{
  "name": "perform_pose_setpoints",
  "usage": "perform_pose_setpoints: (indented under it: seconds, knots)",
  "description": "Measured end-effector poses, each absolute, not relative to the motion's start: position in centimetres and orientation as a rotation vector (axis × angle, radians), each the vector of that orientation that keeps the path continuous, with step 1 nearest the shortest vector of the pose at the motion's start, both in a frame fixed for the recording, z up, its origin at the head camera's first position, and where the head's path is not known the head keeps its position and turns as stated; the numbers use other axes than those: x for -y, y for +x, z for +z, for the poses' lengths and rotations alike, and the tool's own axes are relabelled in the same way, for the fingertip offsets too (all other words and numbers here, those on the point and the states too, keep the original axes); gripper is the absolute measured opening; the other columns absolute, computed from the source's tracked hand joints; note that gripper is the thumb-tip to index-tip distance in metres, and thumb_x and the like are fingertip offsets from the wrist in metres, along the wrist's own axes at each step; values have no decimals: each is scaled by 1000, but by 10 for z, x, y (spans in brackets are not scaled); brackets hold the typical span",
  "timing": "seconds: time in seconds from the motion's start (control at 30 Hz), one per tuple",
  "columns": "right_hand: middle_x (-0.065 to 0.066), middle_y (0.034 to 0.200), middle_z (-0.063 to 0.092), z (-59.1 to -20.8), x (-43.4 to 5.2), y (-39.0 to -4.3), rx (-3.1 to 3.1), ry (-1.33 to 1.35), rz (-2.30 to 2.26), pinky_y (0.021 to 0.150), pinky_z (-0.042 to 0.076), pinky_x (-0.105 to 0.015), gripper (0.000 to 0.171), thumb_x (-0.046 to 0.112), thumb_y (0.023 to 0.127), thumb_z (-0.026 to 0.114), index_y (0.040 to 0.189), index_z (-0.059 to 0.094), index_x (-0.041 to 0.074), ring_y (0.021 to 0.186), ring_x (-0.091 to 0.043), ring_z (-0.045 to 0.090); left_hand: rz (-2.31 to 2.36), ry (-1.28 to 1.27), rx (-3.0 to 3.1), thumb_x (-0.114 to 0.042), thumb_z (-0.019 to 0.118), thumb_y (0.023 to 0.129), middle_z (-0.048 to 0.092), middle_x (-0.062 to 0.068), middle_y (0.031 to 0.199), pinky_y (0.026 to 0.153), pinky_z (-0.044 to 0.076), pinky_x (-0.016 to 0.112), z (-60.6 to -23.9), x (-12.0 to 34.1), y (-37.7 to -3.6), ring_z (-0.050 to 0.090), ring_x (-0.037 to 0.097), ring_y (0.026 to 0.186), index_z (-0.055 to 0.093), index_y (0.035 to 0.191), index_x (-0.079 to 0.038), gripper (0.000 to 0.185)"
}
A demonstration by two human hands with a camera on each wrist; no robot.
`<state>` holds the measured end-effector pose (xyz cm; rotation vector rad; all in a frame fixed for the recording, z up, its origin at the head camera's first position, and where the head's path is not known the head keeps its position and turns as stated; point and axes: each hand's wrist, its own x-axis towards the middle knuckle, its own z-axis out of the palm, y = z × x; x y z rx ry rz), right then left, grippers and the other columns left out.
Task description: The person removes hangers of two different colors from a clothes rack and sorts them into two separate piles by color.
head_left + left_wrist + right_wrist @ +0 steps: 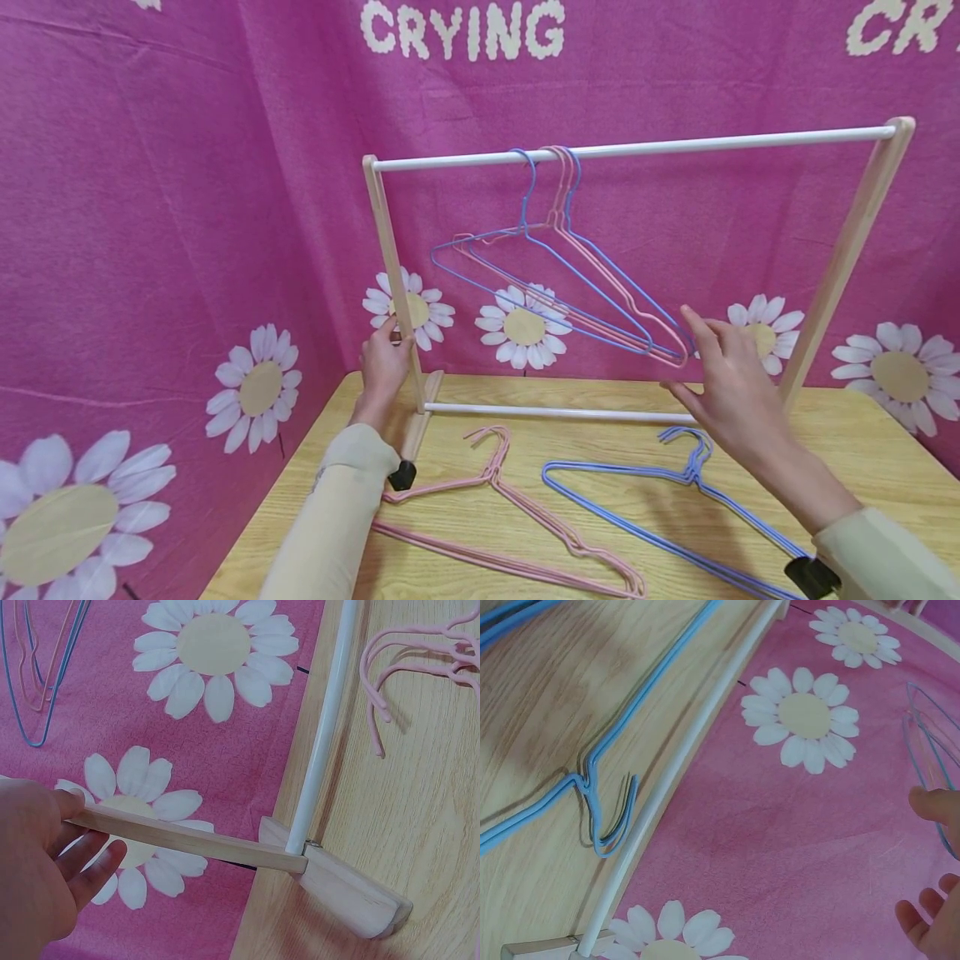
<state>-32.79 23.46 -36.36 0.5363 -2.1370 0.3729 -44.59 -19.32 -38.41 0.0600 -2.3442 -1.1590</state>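
Two hands work at a small wooden-framed clothes rack on the light wooden table. Left hand grasps the rack's left upright. Mixed pink and blue wire hangers hang bunched from its white top rail. Right hand, fingers loose, reaches their lower corner; whether it touches is unclear. Pink hangers and blue hangers lie below, partly cut off.

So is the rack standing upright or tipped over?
Upright. The rack stands on the table, hangers hanging from its top rod, while the left hand grips its left post.
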Motion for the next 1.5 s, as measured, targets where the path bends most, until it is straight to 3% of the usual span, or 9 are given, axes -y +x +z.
perform_pose_setpoints:
  seconds: [0.43,0.53,0.63,0.73,0.87,1.07,1.27,1.37,1.5]
  knots:
    - [-16,86,54,-365,-228,-344,2097,578,246,58,40,-42,98,1,66,87,150,38,8,73,-33,51,-1183,69,2350,-16,64,96,74,17,111,93,51,51,-384,193,-449,71,34,99,62,134,-16,38]
    - [-14,81,54,-366,-227,-345,2084,585,260,57,38,-40,77,22,85,79,149,40,8,69,-31,49,-1188,62,2351,-16,64,96,73,17,112,93,51,52,-384,192,-449,71,34,100,62,135,-16,39]
    - [-12,78,54,-365,-226,-345,2057,599,289,58,39,-40,63,46,99,54,147,44,7,68,-28,49,-1187,59,2345,-16,64,96,73,18,112,94,50,52,-384,193,-449,71,34,101,62,134,-15,39]
    - [-12,76,56,-363,-225,-344,2017,613,313,57,41,-41,61,38,95,65,145,47,6,68,-27,51,-1196,61,2342,-15,65,96,73,18,112,93,52,51,-384,193,-449,71,35,101,61,135,-15,39]
    - [-11,75,58,-362,-223,-342,1973,632,333,57,42,-41,83,0,67,86,142,51,5,68,-27,53,-1214,70,2339,-15,65,96,73,18,111,91,54,50,-385,193,-448,71,34,99,61,136,-15,40]
    - [-6,71,54,-365,-222,-341,1931,618,380,54,39,-37,79,-5,67,83,140,54,7,66,-20,48,-1204,73,2339,-14,65,96,73,18,111,91,54,50,-386,194,-447,72,34,99,59,137,-14,41]
    - [-7,70,52,-368,-223,-340,1886,584,412,52,38,-35,50,37,100,56,139,56,7,65,-16,44,-1197,75,2346,-15,65,96,73,18,111,93,52,51,-386,195,-449,71,34,100,61,136,-14,41]
    - [-7,69,51,-368,-221,-341,1836,581,440,51,36,-34,57,50,102,44,137,58,6,63,-15,42,-1196,74,2347,-15,65,96,73,17,112,94,50,52,-385,195,-450,71,34,101,62,135,-15,39]
    - [-8,69,51,-369,-220,-340,1821,582,479,53,35,-31,57,50,102,44,136,58,6,64,-14,42,-1191,72,2345,-15,64,95,73,17,112,94,49,53,-385,195,-450,71,35,101,62,134,-15,38]
